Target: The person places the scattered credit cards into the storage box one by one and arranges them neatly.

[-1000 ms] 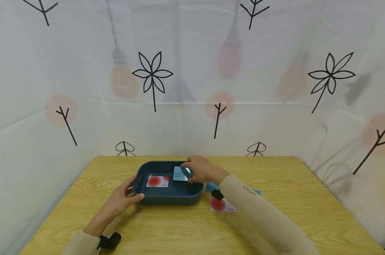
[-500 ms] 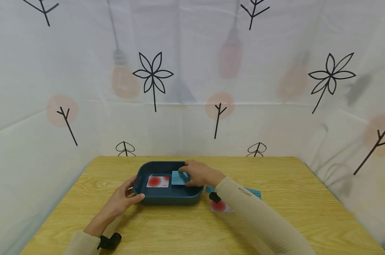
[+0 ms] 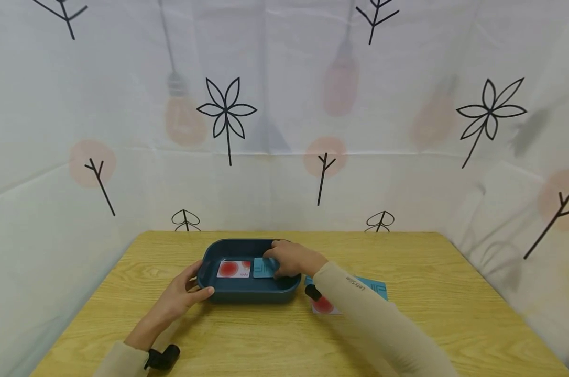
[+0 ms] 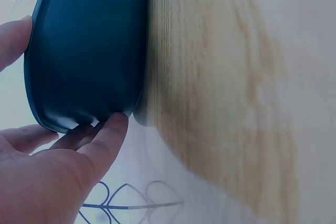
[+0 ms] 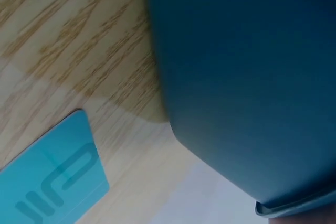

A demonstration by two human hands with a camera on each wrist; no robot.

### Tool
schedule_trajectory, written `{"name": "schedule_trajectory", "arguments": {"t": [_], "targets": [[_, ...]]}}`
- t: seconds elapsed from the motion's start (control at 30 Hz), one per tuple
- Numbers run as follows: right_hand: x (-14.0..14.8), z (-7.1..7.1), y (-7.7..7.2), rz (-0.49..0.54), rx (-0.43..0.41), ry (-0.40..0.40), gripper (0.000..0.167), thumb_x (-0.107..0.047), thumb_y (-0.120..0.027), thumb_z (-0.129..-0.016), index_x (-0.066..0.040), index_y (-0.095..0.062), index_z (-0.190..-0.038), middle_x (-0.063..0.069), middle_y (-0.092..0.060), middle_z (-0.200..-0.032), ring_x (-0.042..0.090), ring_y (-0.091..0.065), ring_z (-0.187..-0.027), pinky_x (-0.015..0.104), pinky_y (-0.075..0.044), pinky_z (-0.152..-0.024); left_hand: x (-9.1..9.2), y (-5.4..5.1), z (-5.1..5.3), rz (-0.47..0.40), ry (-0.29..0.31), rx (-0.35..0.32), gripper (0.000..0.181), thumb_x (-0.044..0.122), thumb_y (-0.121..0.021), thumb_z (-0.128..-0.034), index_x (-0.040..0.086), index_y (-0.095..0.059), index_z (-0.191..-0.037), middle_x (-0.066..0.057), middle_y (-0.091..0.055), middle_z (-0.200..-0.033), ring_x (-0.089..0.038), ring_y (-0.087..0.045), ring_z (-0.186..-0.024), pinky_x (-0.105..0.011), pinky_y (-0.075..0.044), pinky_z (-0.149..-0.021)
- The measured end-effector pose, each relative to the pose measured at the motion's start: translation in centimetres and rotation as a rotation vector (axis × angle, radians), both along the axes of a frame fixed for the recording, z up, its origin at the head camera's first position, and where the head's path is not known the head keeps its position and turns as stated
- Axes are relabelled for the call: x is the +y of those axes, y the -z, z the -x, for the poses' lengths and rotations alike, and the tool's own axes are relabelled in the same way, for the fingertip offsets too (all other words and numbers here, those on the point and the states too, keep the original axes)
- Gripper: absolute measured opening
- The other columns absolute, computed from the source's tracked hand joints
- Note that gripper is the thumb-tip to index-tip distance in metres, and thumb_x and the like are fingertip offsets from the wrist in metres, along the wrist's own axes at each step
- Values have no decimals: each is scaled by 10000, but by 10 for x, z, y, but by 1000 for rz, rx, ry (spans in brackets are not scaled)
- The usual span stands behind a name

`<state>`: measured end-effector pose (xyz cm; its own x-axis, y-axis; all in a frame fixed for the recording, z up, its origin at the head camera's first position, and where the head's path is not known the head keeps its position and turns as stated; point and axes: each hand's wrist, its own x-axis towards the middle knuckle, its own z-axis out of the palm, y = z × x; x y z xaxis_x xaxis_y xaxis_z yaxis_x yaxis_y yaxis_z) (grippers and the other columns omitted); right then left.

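The left hand (image 3: 178, 296) grips the left end of a dark blue tray (image 3: 251, 297), thumb on the near rim and fingers around the end wall. In the left wrist view the same hand (image 4: 58, 171) spans the tray's end (image 4: 89, 51). Inside the tray, the right hand (image 3: 291, 258) pinches the right side of a blue card (image 3: 262, 268) low over the floor. Left of it lies a white card with a red circle (image 3: 228, 269). The right wrist view shows the tray's outer wall (image 5: 236, 87), hiding the fingers.
Right of the tray, partly under the right forearm, lie blue cards (image 3: 378, 287) and a white card with a red circle (image 3: 323, 305) on the wooden table (image 3: 247, 340). One blue card (image 5: 63, 171) shows in the right wrist view. A patterned cloth (image 3: 275, 188) hangs behind.
The right hand has moved down and slightly left inside the tray, bringing the blue card lower, beside the red-circle card. The left hand and tray have stayed nearly still.
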<state>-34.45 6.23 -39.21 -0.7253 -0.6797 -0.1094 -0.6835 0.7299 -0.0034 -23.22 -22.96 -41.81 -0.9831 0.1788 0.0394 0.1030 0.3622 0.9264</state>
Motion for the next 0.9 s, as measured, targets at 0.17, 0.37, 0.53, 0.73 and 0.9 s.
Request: {"name": "schedule_trajectory", "arguments": {"t": [0.17, 0.37, 0.53, 0.73, 0.9], "targets": [[-3, 0, 1, -9, -21, 28, 570, -363, -766, -813, -223, -572, -1330, 7, -536, -1162, 130, -509, -1016, 315, -471, -916, 1, 0, 0, -1, -2, -2, 796, 193, -689, -895, 34, -210, -1511, -242, -274, -1505, -442, -361, -1322, -408, -490, -928], [-6, 0, -2, -28, -44, 43, 565, -352, -765, -814, -215, -573, -1327, 10, -538, -1199, 141, -518, -1064, 329, -457, -950, 1, 0, -1, -6, 1, 2, 786, 178, -686, -897, 37, -216, -1510, -240, -281, -1501, -440, -363, -1322, -385, -497, -918], [-8, 1, -3, -39, -62, 48, 546, -346, -757, -825, -201, -579, -1320, 5, -553, -1232, 143, -525, -1109, 331, -436, -985, 1, 1, 0, -12, -2, -1, 789, 179, -690, -894, 37, -218, -1510, -241, -281, -1501, -435, -372, -1318, -379, -498, -916], [-9, 2, -2, -39, -69, 45, 537, -338, -754, -829, -190, -582, -1316, 0, -563, -1246, 147, -523, -1137, 328, -425, -997, 1, 0, 0, -3, -5, -2, 781, 188, -686, -897, 37, -222, -1507, -246, -275, -1502, -443, -358, -1324, -419, -481, -939], [-9, 1, -3, -38, -86, 51, 536, -322, -748, -838, -180, -573, -1324, -1, -561, -1292, 164, -508, -1194, 339, -412, -1014, 0, 1, 0, -12, -3, -7, 786, 188, -688, -896, 40, -219, -1508, -248, -269, -1504, -444, -355, -1326, -414, -483, -937]]}}
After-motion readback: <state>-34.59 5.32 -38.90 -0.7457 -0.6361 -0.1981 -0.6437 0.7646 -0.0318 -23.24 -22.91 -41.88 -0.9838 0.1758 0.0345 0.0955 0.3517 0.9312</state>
